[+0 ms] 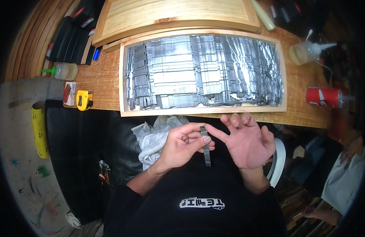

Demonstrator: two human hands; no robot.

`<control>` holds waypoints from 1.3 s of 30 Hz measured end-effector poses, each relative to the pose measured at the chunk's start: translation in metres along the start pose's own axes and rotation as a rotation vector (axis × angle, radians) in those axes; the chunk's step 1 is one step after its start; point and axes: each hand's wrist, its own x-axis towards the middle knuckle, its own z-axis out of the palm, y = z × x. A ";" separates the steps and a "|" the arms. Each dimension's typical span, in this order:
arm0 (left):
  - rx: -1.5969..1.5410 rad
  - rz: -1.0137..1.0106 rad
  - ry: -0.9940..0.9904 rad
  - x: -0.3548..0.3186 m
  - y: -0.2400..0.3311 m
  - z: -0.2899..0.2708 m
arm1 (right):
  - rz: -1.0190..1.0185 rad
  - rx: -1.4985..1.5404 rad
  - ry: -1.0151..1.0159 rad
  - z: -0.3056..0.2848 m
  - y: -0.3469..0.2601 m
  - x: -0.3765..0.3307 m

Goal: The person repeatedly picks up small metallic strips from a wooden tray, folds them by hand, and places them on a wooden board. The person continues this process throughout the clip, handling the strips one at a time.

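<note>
A narrow, flat strip (207, 153) of dark grey material, banded crosswise into short segments, is held in front of the bench (105, 85), off its near edge. Its long axis runs between the person's body and the bench, the far end leaning slightly left. The left hand (184, 144) clamps it between thumb and forefinger, the other fingers curled. The right hand (249, 148) is turned palm up, fingers spread and loosely bent; its straightened forefinger reaches the strip's far end, seemingly touching. Below the near edge lies a crumpled, pale grey cloth (153, 140). Along that edge sits a shallow, pale wooden tray (204, 112) packed with grey, shiny strips (172, 59) in stacks. Toward the near left corner stands a yellow tape measure (84, 100); toward the near right, a red, cylindrical can (324, 97).
</note>
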 end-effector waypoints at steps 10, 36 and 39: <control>0.748 0.948 -0.007 0.024 0.037 0.027 | -0.447 -1.629 -0.253 0.049 -0.015 0.005; 0.701 0.553 0.361 -0.032 0.002 -0.014 | 0.026 -1.341 -0.336 0.020 0.041 0.044; 0.680 0.530 0.355 -0.034 -0.005 -0.016 | 0.059 -1.344 -0.329 0.018 0.042 0.044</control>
